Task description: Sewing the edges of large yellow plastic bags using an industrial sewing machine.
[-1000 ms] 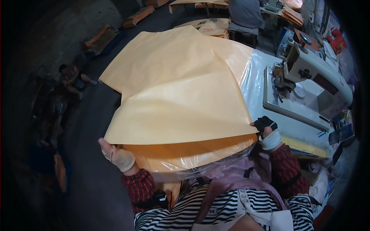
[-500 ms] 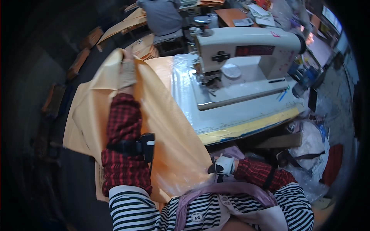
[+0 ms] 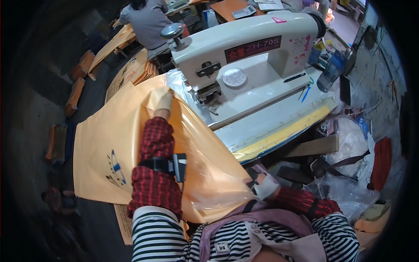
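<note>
A large yellow-orange woven sack [image 3: 104,135] with a blue print spreads over the table's left side and down toward my lap. My left hand [image 3: 164,103], in a pale glove, is closed on the sack's far edge and bunches it up beside the sewing machine. My right hand [image 3: 265,187], in a white glove with dark fingertips, grips the sack's near right corner by my waist. Clear plastic film [image 3: 220,194] shows along the sack's lower part. The white sewing machine [image 3: 257,39] stands right of my left hand; its needle area is close to the sack's edge.
A yellow strip [image 3: 283,133] edges the table front. A round white disc [image 3: 235,77], a black pen [image 3: 294,77] and blue snips [image 3: 306,94] lie on the machine's base and table. Stacked sacks [image 3: 133,72] lie beyond; a person in grey [image 3: 146,26] sits behind. Plastic bags [image 3: 345,192] lie at right.
My left hand has brought the sack's far edge right and nearer, toward the machine. The sack has spread flatter at left, showing its print. My right hand stays at the corner; the view has shifted.
</note>
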`<state>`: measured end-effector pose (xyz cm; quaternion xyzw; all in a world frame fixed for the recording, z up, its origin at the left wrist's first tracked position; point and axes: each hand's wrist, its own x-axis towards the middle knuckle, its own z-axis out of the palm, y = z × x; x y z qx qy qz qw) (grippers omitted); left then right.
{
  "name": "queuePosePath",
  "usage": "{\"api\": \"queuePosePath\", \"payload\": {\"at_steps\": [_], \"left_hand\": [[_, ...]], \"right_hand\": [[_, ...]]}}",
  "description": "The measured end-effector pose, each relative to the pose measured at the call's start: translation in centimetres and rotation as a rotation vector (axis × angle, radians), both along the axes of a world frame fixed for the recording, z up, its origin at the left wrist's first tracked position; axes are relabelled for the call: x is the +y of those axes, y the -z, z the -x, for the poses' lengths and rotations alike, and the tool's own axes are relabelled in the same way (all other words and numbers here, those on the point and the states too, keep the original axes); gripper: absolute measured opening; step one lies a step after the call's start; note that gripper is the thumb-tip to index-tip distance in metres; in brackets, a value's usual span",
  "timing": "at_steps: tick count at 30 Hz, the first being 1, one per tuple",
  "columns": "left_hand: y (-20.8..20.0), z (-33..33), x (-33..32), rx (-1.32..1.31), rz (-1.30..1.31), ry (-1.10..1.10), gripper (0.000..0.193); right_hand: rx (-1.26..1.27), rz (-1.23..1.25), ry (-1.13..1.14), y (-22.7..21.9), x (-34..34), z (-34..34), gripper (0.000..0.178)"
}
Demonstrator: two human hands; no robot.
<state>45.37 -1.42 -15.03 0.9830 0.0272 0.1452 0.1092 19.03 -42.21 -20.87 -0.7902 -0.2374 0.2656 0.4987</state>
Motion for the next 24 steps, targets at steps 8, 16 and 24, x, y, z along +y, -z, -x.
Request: {"api": "queuePosePath", "payload": {"at_steps": [8, 16, 24], "left_hand": [[5.9, 2.2, -11.9, 0.136, 0.449, -0.246, 0.033], [-1.4, 3.4, -7.2, 0.392, -0.153, 0.079, 0.03], [-1.4, 27.4, -4.6, 1.653, 0.065, 0.596, 0.03]], "right_hand": [[0.436, -0.495, 0.151, -3.5, -1.9, 0.5, 0.051], [-0.401, 0.241, -0.022, -1.9, 5.9, -7.2, 0.061], [-0.406, 0.415, -0.168, -6.0, 10.5, -14.8, 0.073]]}}
